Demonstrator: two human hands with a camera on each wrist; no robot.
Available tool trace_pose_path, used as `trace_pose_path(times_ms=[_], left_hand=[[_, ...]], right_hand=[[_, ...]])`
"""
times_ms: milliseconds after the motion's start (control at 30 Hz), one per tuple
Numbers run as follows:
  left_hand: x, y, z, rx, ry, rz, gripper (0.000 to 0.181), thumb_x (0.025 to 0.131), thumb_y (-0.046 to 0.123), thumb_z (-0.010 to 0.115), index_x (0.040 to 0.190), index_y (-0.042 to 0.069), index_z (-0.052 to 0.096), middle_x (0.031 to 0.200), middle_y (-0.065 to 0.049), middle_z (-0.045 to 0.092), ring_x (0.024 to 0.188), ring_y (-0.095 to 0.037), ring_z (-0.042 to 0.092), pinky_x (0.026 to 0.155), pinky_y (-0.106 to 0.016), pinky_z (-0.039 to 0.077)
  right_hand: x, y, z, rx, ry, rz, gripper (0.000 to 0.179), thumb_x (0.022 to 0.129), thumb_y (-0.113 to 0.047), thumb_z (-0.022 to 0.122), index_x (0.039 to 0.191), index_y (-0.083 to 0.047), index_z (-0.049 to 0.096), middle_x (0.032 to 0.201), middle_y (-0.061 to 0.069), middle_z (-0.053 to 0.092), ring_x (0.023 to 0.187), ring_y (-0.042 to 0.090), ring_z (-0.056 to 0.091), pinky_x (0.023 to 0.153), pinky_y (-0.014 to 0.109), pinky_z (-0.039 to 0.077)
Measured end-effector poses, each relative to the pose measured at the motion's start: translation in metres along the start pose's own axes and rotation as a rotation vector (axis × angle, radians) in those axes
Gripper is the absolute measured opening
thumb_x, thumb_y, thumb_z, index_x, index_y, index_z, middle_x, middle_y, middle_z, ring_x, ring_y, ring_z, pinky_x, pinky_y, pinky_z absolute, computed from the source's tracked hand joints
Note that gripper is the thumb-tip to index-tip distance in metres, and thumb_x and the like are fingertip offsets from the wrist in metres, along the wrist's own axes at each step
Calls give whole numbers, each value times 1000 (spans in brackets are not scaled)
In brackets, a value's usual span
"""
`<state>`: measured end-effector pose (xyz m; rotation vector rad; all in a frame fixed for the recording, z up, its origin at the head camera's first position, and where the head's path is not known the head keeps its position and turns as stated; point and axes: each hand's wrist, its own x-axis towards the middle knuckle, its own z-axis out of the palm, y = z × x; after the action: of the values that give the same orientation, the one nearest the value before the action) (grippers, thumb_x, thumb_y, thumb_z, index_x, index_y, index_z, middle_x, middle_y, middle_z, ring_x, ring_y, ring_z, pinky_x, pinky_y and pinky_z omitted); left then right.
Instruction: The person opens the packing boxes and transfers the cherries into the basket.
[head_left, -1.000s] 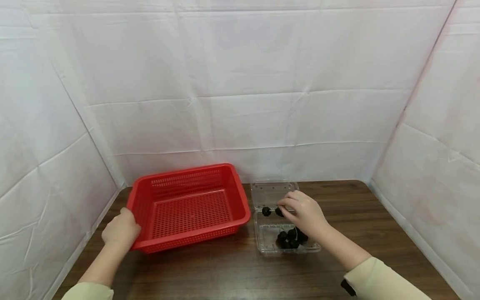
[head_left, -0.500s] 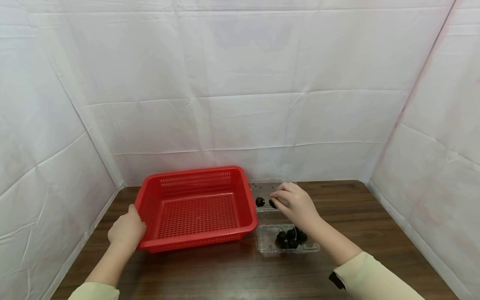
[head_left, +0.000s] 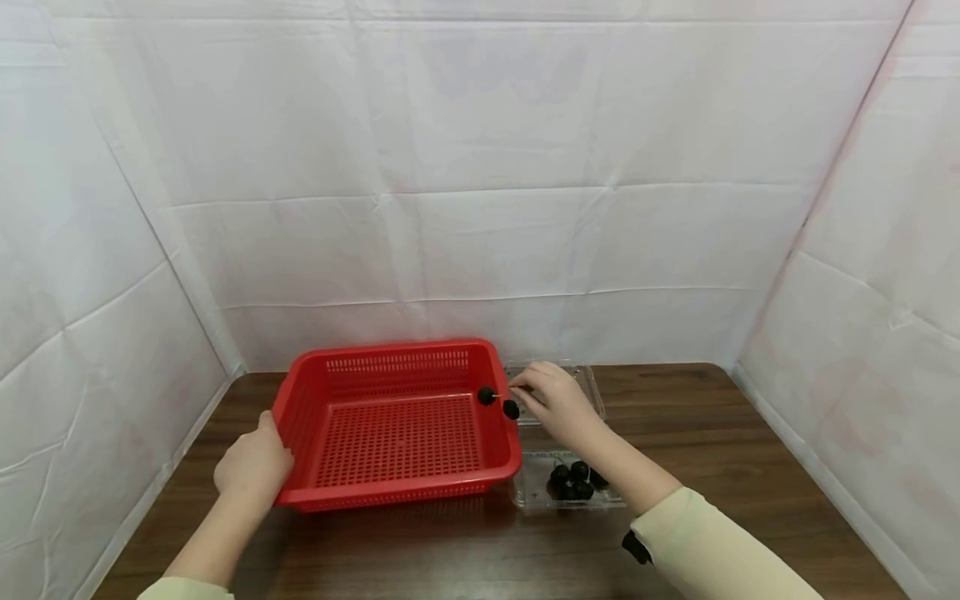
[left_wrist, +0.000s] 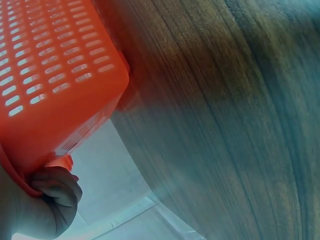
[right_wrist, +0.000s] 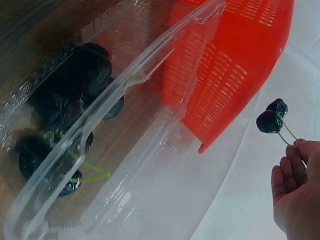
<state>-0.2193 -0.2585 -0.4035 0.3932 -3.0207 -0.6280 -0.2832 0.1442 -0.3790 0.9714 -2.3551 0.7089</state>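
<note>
My left hand (head_left: 253, 462) grips the left rim of a red plastic basket (head_left: 397, 485); in the left wrist view its fingers (left_wrist: 57, 185) curl round the rim. With thumb and fingers, my right hand (head_left: 555, 404) pinches the thin green stems of two dark cherries (right_wrist: 270, 121). In the head view one cherry (head_left: 487, 396) overlaps the inside of the basket's right wall, and the other (head_left: 512, 409) overlaps the rim. Right of the basket stands a clear plastic clamshell box (head_left: 531, 482) with its lid raised. Several dark cherries (head_left: 576, 482) lie in it, some with green stems (right_wrist: 95, 175).
Both containers stand on a dark wooden table (head_left: 420, 550). White cloth walls (head_left: 480, 250) enclose it at the back and on both sides. The box's lid (head_left: 588, 383) is partly hidden behind my right hand.
The basket has shifted right toward the box, with my left hand on its rim. My right hand has carried the two cherries left, from over the box to the basket's right rim.
</note>
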Motion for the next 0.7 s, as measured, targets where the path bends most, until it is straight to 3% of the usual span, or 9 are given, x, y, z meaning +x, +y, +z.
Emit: trace_pose_path(times_ms=[400,700], left_hand=[[0,1,-1,4,-2,1,63,89,10,56,139,-15,28,83,-31,60,63,-32,59,49,-47,46],[0,-1,-1,-1,4,5,61,89,10,57,138,-14,29,84,-32,60,64,-35,60,50,-49,46]], right_hand=[[12,-4,22,45,-85,85,6,91,-3,67,95,-7,67,88,-1,63,85,16,57,74,34,48],[23,-3,30,98,-202,135,4,95,-4,61,99,-3,63,94,6,64,90,20,58,76,35,49]])
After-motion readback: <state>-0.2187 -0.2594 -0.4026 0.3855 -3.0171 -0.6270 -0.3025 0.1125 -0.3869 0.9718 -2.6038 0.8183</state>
